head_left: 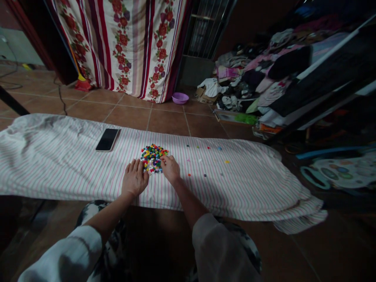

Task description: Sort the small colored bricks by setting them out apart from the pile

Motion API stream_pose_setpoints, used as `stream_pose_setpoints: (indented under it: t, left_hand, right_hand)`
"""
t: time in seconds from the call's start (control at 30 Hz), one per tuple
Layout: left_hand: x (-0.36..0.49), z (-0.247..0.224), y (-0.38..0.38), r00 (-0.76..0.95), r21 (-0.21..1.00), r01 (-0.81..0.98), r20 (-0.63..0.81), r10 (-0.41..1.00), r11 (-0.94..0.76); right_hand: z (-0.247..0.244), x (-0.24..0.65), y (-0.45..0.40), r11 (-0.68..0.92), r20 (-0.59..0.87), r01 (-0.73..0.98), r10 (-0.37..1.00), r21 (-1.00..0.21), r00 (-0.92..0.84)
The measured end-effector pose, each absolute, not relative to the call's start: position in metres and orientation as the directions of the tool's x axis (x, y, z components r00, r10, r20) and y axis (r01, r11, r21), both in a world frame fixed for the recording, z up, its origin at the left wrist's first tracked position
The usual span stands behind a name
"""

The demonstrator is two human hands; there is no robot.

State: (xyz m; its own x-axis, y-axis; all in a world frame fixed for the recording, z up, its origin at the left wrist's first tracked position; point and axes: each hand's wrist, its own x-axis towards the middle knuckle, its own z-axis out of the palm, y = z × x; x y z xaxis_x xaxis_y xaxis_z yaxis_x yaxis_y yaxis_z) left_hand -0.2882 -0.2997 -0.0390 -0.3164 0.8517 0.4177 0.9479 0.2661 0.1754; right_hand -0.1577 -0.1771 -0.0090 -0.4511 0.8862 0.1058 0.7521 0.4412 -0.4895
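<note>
A heap of small multicoloured pieces (153, 154), too small to name exactly, lies on a striped cloth (249, 188). My left hand (135, 179) rests flat at the heap's left side, fingers stretched out and thumb close to the pieces. At the right edge of the heap, my right hand (170, 168) has its thumb and fingertips pinched together; anything between them is hidden. Farther right, several single pieces sit apart in loose rows, among them a red piece (208, 147), a blue piece (219, 148), a yellow piece (227, 161) and an orange piece (189, 174).
A phone (107, 140) with a dark screen lies on the cloth, left of the heap. Beyond the covered surface are a floral curtain (123, 47), a purple basin (180, 98), a red broom (83, 84) and a pile of clothes (249, 74) on the right.
</note>
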Motion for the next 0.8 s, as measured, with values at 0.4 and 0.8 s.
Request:
stream_pose_setpoints:
  t: [0.4, 0.8]
  left_hand:
    - [-0.288, -0.038, -0.3, -0.311, 0.165, 0.95, 0.42, 0.853, 0.265]
    - [-0.288, -0.034, -0.301, -0.338, 0.204, 0.938, 0.369, 0.866, 0.279]
  right_hand:
    - [-0.018, -0.16, -0.187, 0.452, 0.216, 0.741, 0.891, -0.497, -0.399]
    - [-0.033, -0.158, -0.188, 0.457, 0.285, 0.671, 0.889, -0.585, -0.357]
